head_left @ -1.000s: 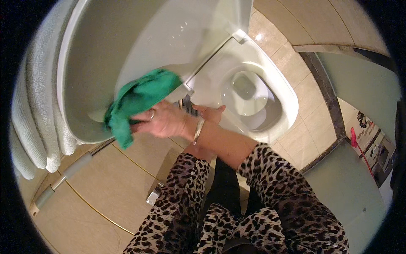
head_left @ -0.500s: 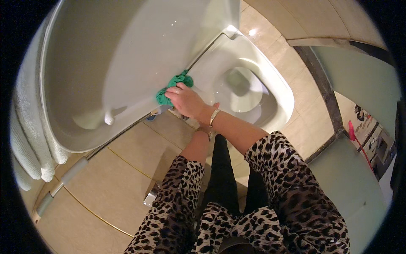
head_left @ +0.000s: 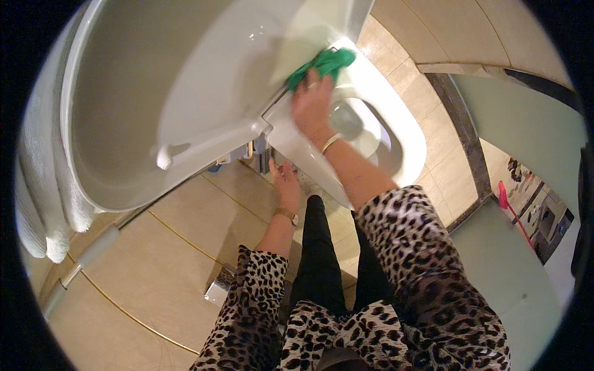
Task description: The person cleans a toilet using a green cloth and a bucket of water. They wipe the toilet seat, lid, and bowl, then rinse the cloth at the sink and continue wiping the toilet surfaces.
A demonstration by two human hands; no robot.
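Observation:
My right hand [head_left: 313, 106], a little blurred, grips a green cloth [head_left: 331, 63] and presses it along the hinge line at the back of the white toilet [head_left: 414, 139]. The large raised toilet lid [head_left: 210, 74] stands to the left, with a small white bumper [head_left: 164, 157] on its inner face. Below the near hinge corner, my left hand [head_left: 285, 184] is held beside the toilet's outer side, fingers apart and holding nothing I can see. Water shows inside the bowl.
White towels [head_left: 46, 204] hang at the far left. A thin yellow hose [head_left: 130, 316] runs by a metal rail [head_left: 93, 250], near a small chrome box [head_left: 218, 289]. Several small items stand behind the lid's lower edge. On the right are frosted glass [head_left: 501, 260] and a red-handled tool [head_left: 503, 196].
My right hand and the green cloth have moved up and right along the hinge line to its far end. My left hand has come into view from beneath the right forearm.

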